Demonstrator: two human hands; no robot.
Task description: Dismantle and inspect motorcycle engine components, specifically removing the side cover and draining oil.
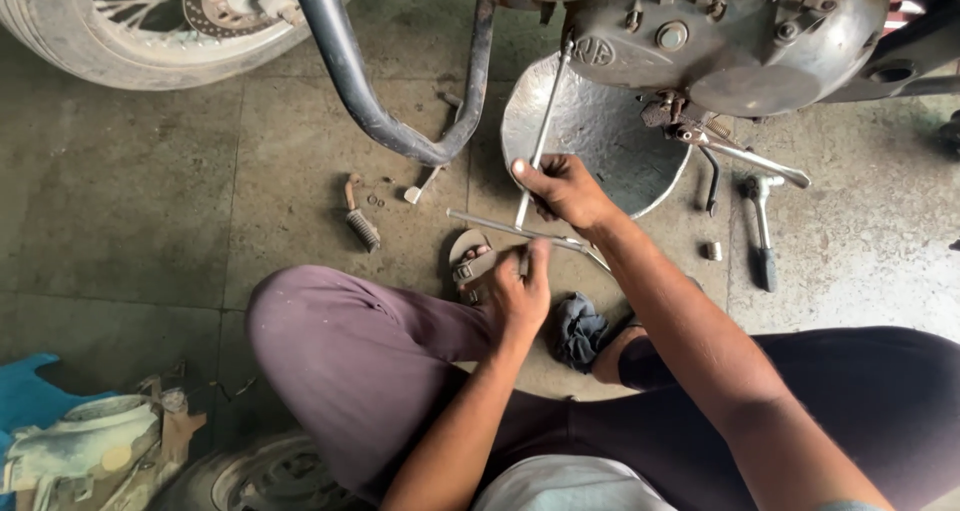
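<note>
- Steel, thin and long, the T-handle wrench (541, 141) runs from my hands up to the grey engine casing (730, 41), over the round metal pan (600, 131).
- My right hand (565, 189) is closed around its shaft; my left hand (518, 296) pinches the crossbar end.
- I think the tip could slip off the bolt if I push at an angle, because the shaft is smooth and looks oily.
- Nearby on the rough concrete floor (150, 221) lie a ribbed footpeg (360, 226) and a crumpled rag (580, 329).
</note>
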